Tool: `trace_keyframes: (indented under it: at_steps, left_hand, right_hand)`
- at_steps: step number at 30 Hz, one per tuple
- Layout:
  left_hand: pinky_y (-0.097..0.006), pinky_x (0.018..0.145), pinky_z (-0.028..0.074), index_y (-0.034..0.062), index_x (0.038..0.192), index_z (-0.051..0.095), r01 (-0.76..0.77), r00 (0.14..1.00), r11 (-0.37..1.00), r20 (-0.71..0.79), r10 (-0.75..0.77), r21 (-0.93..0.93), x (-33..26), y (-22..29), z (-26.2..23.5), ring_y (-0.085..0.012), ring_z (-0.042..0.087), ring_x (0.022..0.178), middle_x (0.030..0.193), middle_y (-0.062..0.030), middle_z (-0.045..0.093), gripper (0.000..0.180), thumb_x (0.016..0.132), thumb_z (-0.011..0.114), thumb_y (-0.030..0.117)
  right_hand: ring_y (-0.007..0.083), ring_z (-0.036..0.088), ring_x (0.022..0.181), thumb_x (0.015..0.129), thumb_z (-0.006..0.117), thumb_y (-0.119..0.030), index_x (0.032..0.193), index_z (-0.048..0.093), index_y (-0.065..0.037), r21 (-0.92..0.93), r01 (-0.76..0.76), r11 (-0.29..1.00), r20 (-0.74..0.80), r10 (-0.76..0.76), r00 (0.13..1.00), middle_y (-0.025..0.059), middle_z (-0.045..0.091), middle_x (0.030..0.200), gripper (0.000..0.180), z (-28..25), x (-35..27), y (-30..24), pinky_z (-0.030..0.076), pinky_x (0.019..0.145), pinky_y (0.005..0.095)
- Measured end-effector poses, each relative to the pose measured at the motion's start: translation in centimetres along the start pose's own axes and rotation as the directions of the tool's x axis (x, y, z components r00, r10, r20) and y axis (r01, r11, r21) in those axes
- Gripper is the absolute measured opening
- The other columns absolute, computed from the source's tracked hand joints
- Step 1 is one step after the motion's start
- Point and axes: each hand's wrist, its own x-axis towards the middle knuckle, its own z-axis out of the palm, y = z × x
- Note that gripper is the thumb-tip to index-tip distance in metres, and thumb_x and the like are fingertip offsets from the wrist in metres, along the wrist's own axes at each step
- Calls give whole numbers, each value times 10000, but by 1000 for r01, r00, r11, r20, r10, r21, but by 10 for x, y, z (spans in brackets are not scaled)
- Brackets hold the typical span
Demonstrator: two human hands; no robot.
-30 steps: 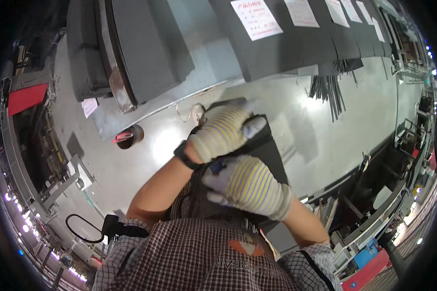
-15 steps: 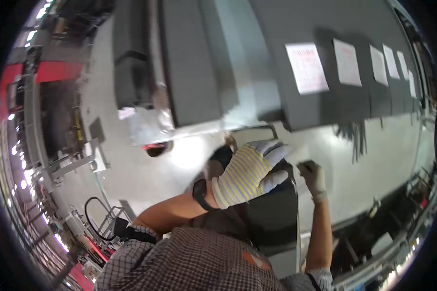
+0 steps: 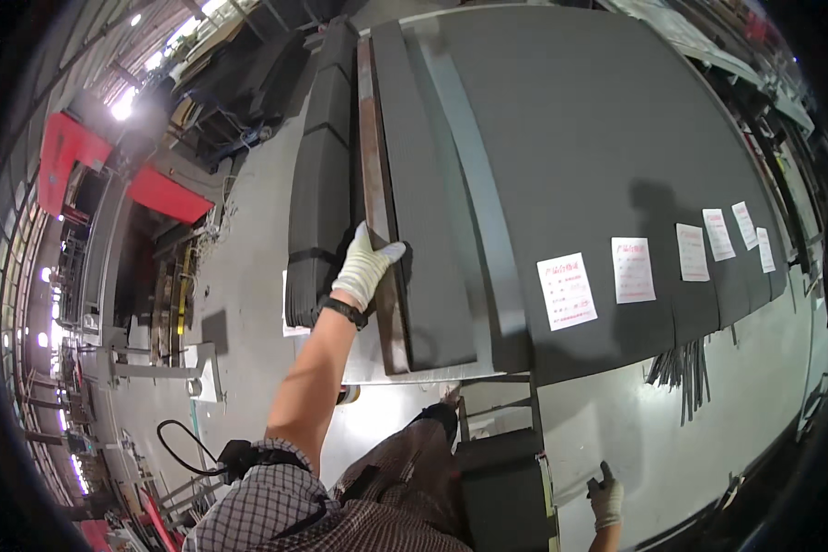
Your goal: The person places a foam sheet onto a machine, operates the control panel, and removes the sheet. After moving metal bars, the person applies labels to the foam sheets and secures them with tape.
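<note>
My left hand [image 3: 364, 270], in a pale striped glove with a black band at the wrist, lies over a long rusty metal bar [image 3: 375, 175]. Its thumb and forefinger are spread; the other fingers are partly hidden. Left of the bar runs a strapped bundle of dark grey strips [image 3: 318, 198]. Along its right side lies a long dark grey panel [image 3: 428, 212], then a bluish-grey strip [image 3: 477, 129]. Low on the right, above the floor, my gloved right hand [image 3: 605, 501] has fingers apart, with nothing visible in it.
A wide stack of dark grey sheets [image 3: 589, 120] fills the right, with several white labels [image 3: 566, 292] along its near edge. Dark strips [image 3: 683, 377] hang below it. A dark box-like object [image 3: 504, 497] stands by my legs. Red machinery [image 3: 170, 193] is at the left.
My left hand has moved from in front of my body forward and left onto the rusty bar. My right hand now appears lower. The view has shifted, showing more of the stack.
</note>
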Motion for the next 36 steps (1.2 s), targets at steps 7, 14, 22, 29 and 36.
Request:
trace_keyframes:
  at_steps: [7, 14, 22, 29, 36]
  left_hand:
    - [-327, 1084, 376, -43, 1471, 267, -87, 995, 996, 53, 86, 13, 11, 16, 57, -286, 473, 1272, 1387, -222, 474, 1004, 731, 864, 281]
    - [-359, 1025, 401, -46, 1351, 425, -56, 998, 994, -24, 54, -89, -59, 45, 78, -289, 533, 1135, 1199, -199, 566, 683, 874, 735, 332]
    - [-378, 1039, 404, -5, 1319, 500, 443, 854, 781, 473, -218, -440, -330, -42, 76, -195, 534, 1142, 1172, -77, 591, 581, 869, 737, 276]
    - [-348, 931, 509, 28, 1235, 587, 673, 733, 369, 647, -211, -642, -373, -78, 40, -189, 609, 1030, 1190, -79, 629, 580, 765, 784, 307]
    - [-382, 1022, 452, 34, 1151, 644, 846, 529, 56, 848, 39, -531, -320, -149, 18, -231, 597, 1115, 1188, -99, 651, 476, 818, 771, 350]
  right_hand:
    - [148, 551, 483, 858, 666, -140, 1441, 454, -84, 40, -14, 999, 24, 13, 1000, 72, 616, 585, 623, 30, -22, 44, 457, 486, 327]
    - [217, 625, 734, 933, 585, -198, 1372, 512, -18, 407, 126, 905, -144, -72, 987, 151, 665, 834, 480, 25, -59, -3, 504, 675, 341]
    - [296, 595, 896, 686, 832, -481, 1234, 544, 1, 32, 343, 939, 131, -344, 930, 179, 584, 1086, 785, -14, -146, -108, 499, 726, 386]
    - [446, -6, 1471, 475, 846, -706, 1474, 37, 146, -78, -138, 987, 606, 157, 780, 331, 57, 1566, 1544, -23, -272, 41, 56, 1215, 439]
    - [364, 567, 1178, 829, 700, -547, 1394, 489, -66, -575, 212, 790, 410, 54, 911, 197, 574, 1318, 772, 0, -341, -116, 437, 1040, 422]
